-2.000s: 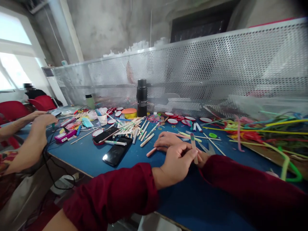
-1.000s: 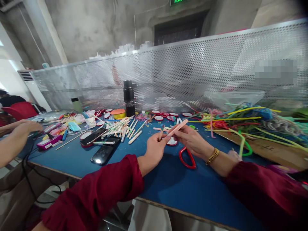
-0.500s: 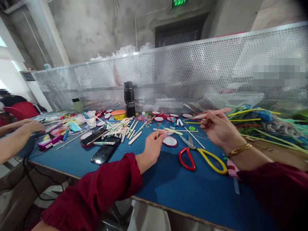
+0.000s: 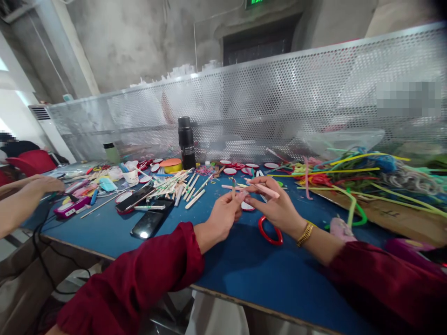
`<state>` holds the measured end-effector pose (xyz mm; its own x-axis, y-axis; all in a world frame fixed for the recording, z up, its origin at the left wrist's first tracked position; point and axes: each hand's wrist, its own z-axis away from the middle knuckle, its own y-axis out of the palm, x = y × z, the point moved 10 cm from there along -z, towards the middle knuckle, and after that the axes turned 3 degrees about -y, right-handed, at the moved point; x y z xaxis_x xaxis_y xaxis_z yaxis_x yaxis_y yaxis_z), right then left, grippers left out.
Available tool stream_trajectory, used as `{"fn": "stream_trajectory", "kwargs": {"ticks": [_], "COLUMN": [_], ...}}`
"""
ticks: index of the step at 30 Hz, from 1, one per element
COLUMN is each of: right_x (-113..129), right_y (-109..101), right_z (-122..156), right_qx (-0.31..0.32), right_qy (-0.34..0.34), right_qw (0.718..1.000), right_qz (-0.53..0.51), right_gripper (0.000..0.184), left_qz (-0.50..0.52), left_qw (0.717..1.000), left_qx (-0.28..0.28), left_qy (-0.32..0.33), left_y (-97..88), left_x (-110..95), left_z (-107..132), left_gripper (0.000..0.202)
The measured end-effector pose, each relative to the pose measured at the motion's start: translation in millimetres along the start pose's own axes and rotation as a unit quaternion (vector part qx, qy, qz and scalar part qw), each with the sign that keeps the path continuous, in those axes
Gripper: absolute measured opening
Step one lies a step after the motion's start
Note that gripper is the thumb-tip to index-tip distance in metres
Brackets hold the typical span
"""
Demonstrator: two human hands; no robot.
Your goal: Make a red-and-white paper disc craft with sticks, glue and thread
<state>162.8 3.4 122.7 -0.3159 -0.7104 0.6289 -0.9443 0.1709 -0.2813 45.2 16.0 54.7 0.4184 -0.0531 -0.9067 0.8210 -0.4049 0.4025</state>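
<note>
My left hand (image 4: 223,216) is closed, its fingertips pinching a small upright wooden stick (image 4: 233,185). Beside it, my right hand (image 4: 279,209) grips a pink pen (image 4: 267,190), whose front end points at the fingers of my left hand. The fingertips of both hands are close together; whether they touch is hard to tell. Below my right hand the red handle (image 4: 265,234) of a pair of scissors shows, while the rest lies hidden under the hand and forearm. Partly covered behind the fingers is a white round disc with a red rim (image 4: 248,207).
Left of my hands lie loose sticks (image 4: 196,199) and two phones (image 4: 148,223). A black bottle (image 4: 186,144) stands by the perforated metal screen (image 4: 258,102). Fuzzy coloured stems (image 4: 377,172) and cardboard (image 4: 394,216) are on the right. Another person's hands (image 4: 38,186) work at far left.
My right hand has moved left and down with the pink pen, from above the scissors to my left hand. It now covers much of the scissors. My left hand stays nearly in place.
</note>
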Motion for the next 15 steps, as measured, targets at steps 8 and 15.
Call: {"fn": "stream_trajectory", "kwargs": {"ticks": [8,15], "right_x": [-2.2,-15.3], "right_y": [6.7,-26.0], "right_z": [3.8,-19.4], "right_qx": [0.005,-0.032], "right_qy": [0.011,-0.004], "right_qw": [0.999,0.999], "right_qz": [-0.044,0.038], "right_gripper": [0.044,0.045], "left_qz": [-0.005,-0.013], "left_qw": [1.0,0.996], "left_qx": [0.003,-0.083], "left_qy": [-0.029,-0.017], "left_y": [0.6,-14.5], "left_x": [5.3,0.0], "left_z": [-0.3,0.1], "left_gripper": [0.06,0.057]}}
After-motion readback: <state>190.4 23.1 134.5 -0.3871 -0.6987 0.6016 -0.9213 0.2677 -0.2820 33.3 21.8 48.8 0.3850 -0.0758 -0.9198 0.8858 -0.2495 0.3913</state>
